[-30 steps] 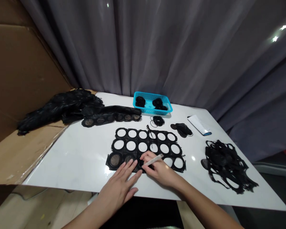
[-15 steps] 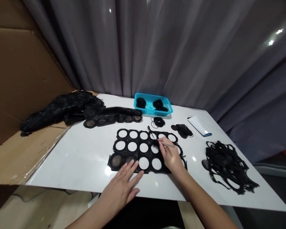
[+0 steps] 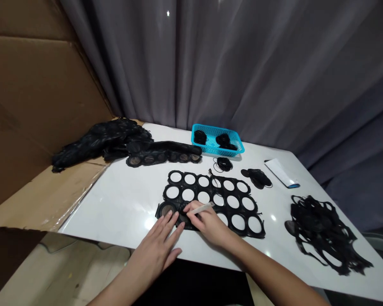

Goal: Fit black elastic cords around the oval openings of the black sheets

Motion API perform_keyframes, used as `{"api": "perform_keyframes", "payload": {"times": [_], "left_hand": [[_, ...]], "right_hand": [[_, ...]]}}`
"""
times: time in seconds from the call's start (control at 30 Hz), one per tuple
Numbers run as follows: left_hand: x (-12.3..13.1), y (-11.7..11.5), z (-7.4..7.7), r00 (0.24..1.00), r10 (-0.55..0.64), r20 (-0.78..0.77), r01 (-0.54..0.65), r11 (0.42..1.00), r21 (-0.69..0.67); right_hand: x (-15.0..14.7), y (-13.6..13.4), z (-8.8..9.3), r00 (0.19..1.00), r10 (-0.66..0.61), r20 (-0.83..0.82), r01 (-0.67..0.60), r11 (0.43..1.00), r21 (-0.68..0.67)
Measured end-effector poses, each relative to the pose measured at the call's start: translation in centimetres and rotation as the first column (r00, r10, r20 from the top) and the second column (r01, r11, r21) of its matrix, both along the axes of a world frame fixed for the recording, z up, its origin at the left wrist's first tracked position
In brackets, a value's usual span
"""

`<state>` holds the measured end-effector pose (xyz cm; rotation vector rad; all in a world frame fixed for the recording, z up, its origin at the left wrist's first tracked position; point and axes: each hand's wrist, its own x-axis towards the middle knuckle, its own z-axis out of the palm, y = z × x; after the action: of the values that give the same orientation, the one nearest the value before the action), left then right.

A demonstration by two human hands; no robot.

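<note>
A flat black sheet [image 3: 195, 196] with three rows of round holes lies on the white table [image 3: 127, 199]. My left hand [image 3: 162, 238], fingers spread, presses on its near left corner, beside a ring that still has a dark disc [image 3: 167, 210] in it. In a pinch, my right hand [image 3: 206, 221] holds a thin pale metal tool [image 3: 204, 208] over the near row, just right of my left fingers. The tool's tip is hidden by the fingers. A thin black strip [image 3: 214, 178] lies across the sheet's far side.
Behind the sheet is a blue basket [image 3: 217, 151] with black pieces. Black rings [image 3: 224, 164], dark discs [image 3: 258, 177] and a white packet [image 3: 281, 172] lie to its right. A tangled black heap [image 3: 322, 229] sits far right; more sheets [image 3: 98, 140] pile at left by cardboard [image 3: 67, 191].
My right hand has moved left with the tool, from the sheet's middle right to the near row beside my left hand. The camera view has shifted, so the table appears further right.
</note>
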<state>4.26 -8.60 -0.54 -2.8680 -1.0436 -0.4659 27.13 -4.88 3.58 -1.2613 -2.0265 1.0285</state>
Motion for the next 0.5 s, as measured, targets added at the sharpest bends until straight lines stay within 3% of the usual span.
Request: {"api": "perform_keyframes", "payload": {"times": [0.5], "left_hand": [[-0.35,-0.07,0.07,1.0,-0.016,0.008,0.016,0.999,-0.05]], "right_hand": [[-0.11,-0.09,0.35,0.999,0.051,-0.01,-0.052,0.998,-0.045]]}}
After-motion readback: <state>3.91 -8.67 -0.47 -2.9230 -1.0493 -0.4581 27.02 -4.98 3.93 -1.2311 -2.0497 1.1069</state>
